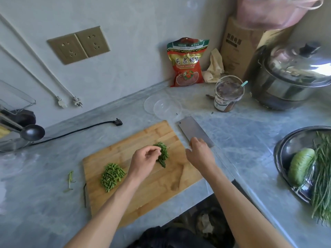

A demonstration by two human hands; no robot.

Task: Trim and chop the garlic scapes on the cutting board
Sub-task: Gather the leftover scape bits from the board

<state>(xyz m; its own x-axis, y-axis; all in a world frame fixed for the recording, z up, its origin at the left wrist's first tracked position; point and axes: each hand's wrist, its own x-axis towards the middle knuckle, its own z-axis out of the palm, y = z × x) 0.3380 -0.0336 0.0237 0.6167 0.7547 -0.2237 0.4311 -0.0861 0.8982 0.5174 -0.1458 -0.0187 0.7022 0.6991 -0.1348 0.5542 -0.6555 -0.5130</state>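
**Mid-chop: left hand regathers scapes, cleaver held aside**

Here the left hand's fingers (157,150) are curled, pinching the top of a small uncut bundle of garlic scapes (162,154) mid-board. Right hand (199,151) wraps the cleaver (194,130) handle; the blade lies flat just past the cutting board (143,194) edge on the surface (241,133). The bundle's long axis runs roughly near-to-far, dark tips toward the person. Chopped pieces (112,176) are piled at near left. To do well: square the bundle, tuck fingertips back, cut crosswise to the stems.

Chopped pieces (112,176) lie left on the cutting board (143,178), cleaver (195,130) at its right edge.
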